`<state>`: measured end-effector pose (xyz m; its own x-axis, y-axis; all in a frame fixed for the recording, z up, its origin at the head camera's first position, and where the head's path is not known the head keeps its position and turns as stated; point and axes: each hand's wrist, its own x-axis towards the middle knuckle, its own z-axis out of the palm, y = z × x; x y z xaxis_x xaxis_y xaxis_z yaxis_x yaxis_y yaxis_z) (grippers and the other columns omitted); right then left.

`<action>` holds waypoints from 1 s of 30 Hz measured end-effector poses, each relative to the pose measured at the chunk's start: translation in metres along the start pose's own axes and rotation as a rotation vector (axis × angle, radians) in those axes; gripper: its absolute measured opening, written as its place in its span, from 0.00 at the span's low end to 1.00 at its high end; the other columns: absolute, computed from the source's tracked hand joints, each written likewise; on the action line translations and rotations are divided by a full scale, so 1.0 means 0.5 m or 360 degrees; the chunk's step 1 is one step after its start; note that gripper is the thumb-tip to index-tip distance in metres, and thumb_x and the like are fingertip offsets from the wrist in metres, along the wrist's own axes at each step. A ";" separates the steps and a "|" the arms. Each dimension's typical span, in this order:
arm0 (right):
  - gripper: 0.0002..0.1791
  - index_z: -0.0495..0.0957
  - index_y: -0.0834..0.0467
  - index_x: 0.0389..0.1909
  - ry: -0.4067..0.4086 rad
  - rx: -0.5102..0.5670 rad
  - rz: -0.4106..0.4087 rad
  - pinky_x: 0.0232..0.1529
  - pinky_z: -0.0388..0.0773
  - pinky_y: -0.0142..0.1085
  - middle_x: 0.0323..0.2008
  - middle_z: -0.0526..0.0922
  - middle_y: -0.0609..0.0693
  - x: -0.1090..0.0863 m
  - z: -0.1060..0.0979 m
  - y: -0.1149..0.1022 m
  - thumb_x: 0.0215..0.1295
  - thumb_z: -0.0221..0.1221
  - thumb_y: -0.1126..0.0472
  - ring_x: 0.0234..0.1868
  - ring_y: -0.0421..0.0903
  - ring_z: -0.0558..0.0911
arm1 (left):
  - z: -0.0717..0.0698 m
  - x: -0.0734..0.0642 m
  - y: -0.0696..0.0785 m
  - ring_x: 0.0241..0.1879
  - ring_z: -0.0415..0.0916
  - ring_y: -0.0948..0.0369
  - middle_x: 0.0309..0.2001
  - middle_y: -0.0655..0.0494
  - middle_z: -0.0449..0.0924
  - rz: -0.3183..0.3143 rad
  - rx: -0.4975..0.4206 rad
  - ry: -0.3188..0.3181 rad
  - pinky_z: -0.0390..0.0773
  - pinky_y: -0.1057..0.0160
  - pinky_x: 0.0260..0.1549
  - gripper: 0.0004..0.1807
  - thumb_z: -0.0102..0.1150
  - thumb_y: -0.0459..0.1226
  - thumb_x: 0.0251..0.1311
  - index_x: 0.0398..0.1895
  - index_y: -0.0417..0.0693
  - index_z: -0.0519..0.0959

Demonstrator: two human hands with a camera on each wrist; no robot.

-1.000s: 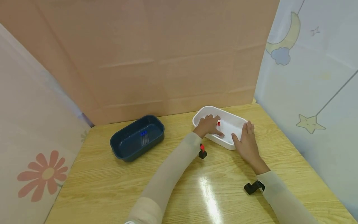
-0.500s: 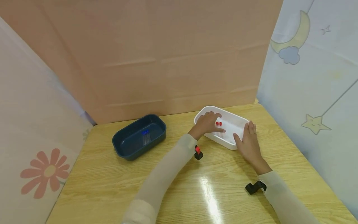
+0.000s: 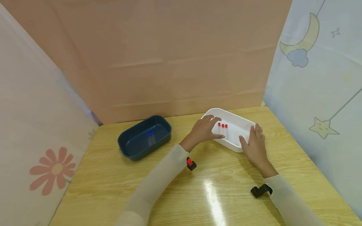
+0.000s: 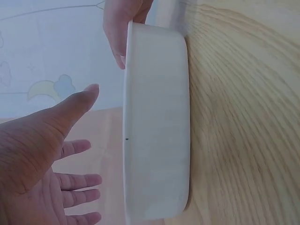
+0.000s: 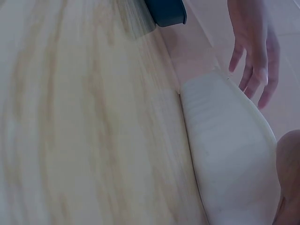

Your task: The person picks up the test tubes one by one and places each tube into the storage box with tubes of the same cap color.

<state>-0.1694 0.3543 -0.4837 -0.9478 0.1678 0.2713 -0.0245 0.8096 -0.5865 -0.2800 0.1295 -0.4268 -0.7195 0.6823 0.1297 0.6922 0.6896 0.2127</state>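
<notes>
A white rectangular tub (image 3: 238, 121) stands on the table at the right. Inside it lie clear slender tubes with red caps (image 3: 222, 125), side by side. Over the tub's left end is my left hand (image 3: 202, 130), with fingers and thumb spread apart and nothing between them; the left wrist view shows its thumb (image 4: 77, 105) apart from the rim. My right hand (image 3: 255, 147) rests at the tub's right end, fingers stretched along that end and thumb near the front rim. In the right wrist view its thumb side (image 5: 288, 161) overlaps the rim.
A dark blue tub (image 3: 133, 153) stands to the left on the wooden table (image 3: 181, 188), holding clear tubes with blue caps (image 3: 150, 133). A tan backdrop (image 3: 169, 62) rises behind, and printed cloth walls flank both sides. Black wrist mounts hang under both sleeves.
My left hand has drawn back to the left and out of the tub, uncovering more red-capped tubes. The right hand stays at the tub's end. The head view has shifted slightly.
</notes>
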 end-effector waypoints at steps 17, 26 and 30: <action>0.42 0.50 0.74 0.76 -0.0109 0.0008 -0.0027 0.64 0.23 0.75 0.76 0.29 0.75 0.028 -0.012 0.018 0.80 0.44 0.44 0.76 0.71 0.26 | -0.042 -0.147 -0.039 0.72 0.62 0.49 0.74 0.46 0.62 -0.0109 -0.0014 0.0119 0.69 0.45 0.64 0.44 0.63 0.66 0.59 0.75 0.60 0.66; 0.41 0.55 0.75 0.74 -0.0087 -0.0026 -0.0016 0.62 0.23 0.78 0.75 0.33 0.79 0.020 -0.027 0.018 0.79 0.44 0.43 0.76 0.73 0.27 | -0.020 -0.222 -0.058 0.73 0.61 0.48 0.75 0.45 0.61 -0.0120 -0.0148 0.0221 0.66 0.39 0.65 0.39 0.62 0.61 0.64 0.75 0.59 0.65; 0.41 0.54 0.77 0.73 -0.0086 -0.0028 -0.0011 0.59 0.21 0.78 0.74 0.30 0.80 0.000 -0.048 0.022 0.80 0.43 0.44 0.75 0.73 0.25 | -0.020 -0.257 -0.065 0.73 0.62 0.48 0.75 0.45 0.61 -0.0104 -0.0208 0.0267 0.67 0.38 0.64 0.38 0.60 0.59 0.67 0.76 0.59 0.64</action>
<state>-0.1620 0.3769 -0.4717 -0.9633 0.1318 0.2337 -0.0262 0.8207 -0.5708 -0.2104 0.0170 -0.4406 -0.7693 0.5796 0.2687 0.6386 0.6863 0.3482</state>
